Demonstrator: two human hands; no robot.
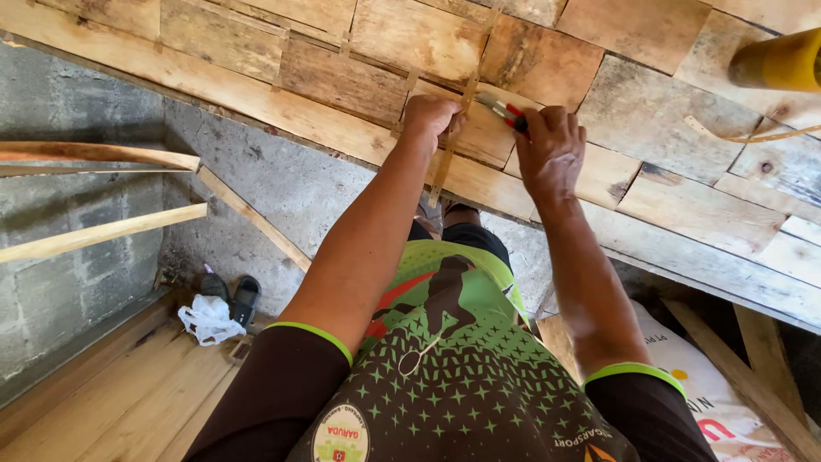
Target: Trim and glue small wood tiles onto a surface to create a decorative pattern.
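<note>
Both my arms reach up to a ceiling of rough wooden boards (650, 111). My left hand (429, 120) is closed around a thin flat strap (446, 162) that hangs down from a gap between the boards. My right hand (552, 150) grips a pair of red-handled pliers (505, 111), whose metal jaws point left toward the strap near the board edge. The two hands are close together, about a hand's width apart.
A long wooden beam (256, 94) runs diagonally under the boards. Grey block walls (77, 222) stand at left with wooden poles (94, 231) sticking out. Below lie plank flooring (128, 402), sandals (231, 295), a white plastic bag (208, 319) and a printed sack (710, 393). A yellow object (782, 60) is at top right.
</note>
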